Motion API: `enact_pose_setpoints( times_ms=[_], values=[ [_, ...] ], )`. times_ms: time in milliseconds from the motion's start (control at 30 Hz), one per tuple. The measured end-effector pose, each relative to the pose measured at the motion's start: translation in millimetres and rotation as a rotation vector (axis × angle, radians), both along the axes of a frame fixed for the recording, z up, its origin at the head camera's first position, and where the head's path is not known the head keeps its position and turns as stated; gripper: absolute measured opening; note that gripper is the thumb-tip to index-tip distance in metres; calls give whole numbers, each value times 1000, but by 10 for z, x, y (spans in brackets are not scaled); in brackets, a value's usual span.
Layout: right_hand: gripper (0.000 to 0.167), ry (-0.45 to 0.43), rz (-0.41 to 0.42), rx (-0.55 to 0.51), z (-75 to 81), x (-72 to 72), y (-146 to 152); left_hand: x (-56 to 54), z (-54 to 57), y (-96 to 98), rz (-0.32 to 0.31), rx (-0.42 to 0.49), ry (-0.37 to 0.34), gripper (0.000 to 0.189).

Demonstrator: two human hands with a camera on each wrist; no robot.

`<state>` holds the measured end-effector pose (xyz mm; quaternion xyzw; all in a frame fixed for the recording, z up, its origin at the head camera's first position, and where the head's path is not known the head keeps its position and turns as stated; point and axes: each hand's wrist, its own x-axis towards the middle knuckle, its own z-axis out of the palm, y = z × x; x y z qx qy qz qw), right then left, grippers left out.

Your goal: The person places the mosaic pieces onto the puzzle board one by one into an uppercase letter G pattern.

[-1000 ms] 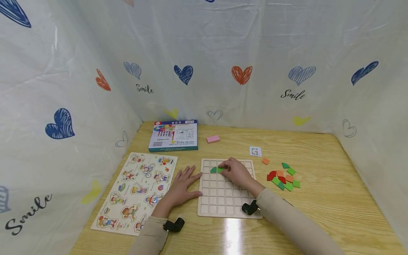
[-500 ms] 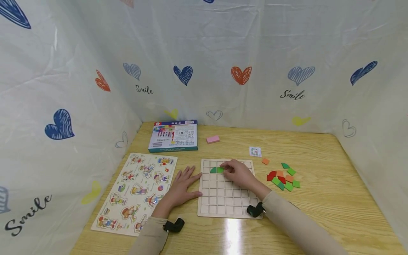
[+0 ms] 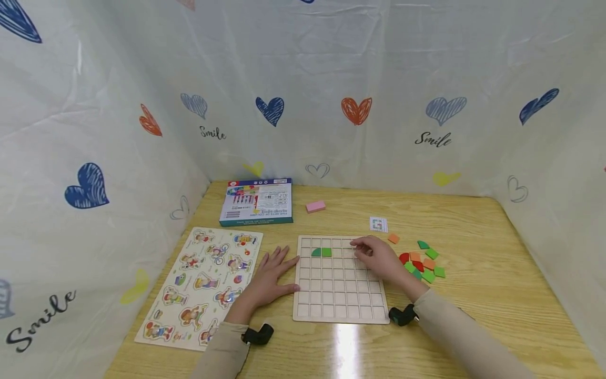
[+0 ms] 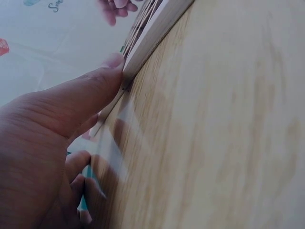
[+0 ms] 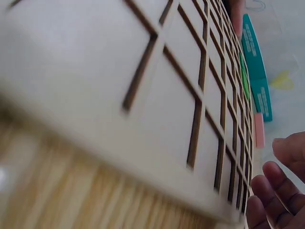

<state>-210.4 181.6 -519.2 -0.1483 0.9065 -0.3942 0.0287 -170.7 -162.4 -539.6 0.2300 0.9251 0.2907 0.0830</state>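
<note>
A pale wooden grid board [image 3: 326,313] lies in the middle of the table. In its second row sit a dark green quarter-circle tile [image 3: 316,252] and, beside it, a light green square tile [image 3: 326,252]. My left hand [image 3: 270,279] rests spread at the board's left side, thumb and index finger touching the edge; the left wrist view shows the thumb [image 4: 90,90] against it. Over the board's upper right hovers my right hand [image 3: 379,258], fingers loosely bent, with nothing seen between them. Right of that hand lies a loose pile of red, orange and green tiles [image 3: 428,276], partly hidden by it.
A small pattern card [image 3: 379,225] lies behind the board, near a single orange tile [image 3: 394,239]. A pink block [image 3: 315,207] and a flat box [image 3: 257,205] are at the back. To the left lies a picture puzzle board [image 3: 194,268], partly under the left forearm.
My right hand has let go of the light green square tile, leaving it on the grid, and has moved right toward the tile pile. The left hand has stayed put.
</note>
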Motion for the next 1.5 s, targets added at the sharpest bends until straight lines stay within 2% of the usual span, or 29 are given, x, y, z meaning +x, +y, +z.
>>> enact_pose_setpoints(
  times_ms=[233,500,633,833,1000,1500],
  values=[
    [25,26,-74,34,39,-45,354,-12,-11,-15,-5,-14,12,76],
    [29,79,-152,73,-5,-159,722,-6,-25,-18,-3,-9,17,75],
    [32,104,-188,130,-35,-203,821,2,-31,-17,-2,-14,13,75],
    [33,88,-195,212,-62,-240,863,-4,-47,-8,0,-4,20,74],
    [31,102,-194,240,-61,-257,852,-8,-47,0,-2,-6,20,74],
    [26,45,-194,183,-66,-272,846,-5,-30,-2,-3,-13,17,75]
  ],
)
